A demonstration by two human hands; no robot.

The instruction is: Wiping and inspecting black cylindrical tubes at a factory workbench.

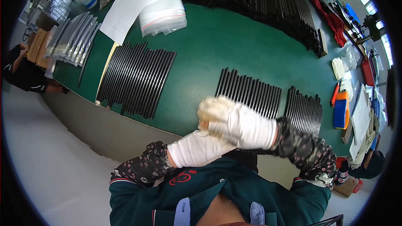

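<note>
My right hand, in a white knit glove, crosses over my left hand close to the table's front edge. Motion smears the right fingers, and the left ones lie hidden beneath. Whether either holds anything is not visible. Just behind my right hand a row of black rods lies side by side, partly covered by the glove. Farther right is a smaller row of black rods. Another row of black rods lies to the left, with uneven ends.
A green table carries a long pile of black rods at the back. Clear bags and a printed sheet lie back left, beside bagged rods. A blue-orange tape dispenser stands right. Another person is at far left.
</note>
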